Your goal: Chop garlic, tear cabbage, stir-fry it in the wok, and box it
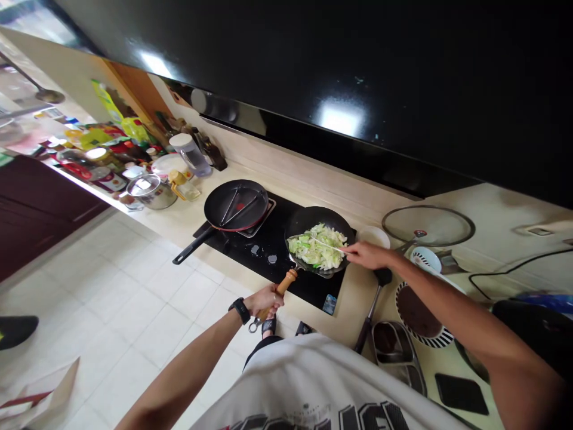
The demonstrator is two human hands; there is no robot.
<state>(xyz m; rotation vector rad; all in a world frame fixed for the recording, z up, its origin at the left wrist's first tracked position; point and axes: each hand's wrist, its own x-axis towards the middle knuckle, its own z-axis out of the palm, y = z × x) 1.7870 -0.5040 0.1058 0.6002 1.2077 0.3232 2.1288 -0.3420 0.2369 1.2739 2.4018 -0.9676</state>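
Kitchen counter carries a black induction hob; we find left fingers clenched on the wooden handle of a wok, apparently steadying it, and right fingers grasping chopsticks in the cabbage within.

We can make out large dark letters printed across the white T-shirt, but the lower edge of the view cuts them off, so we can't read a word. The packets and bottles along the far end of the bench carry bright labels, too small for us to read. So does the little blue packet beside the hob.
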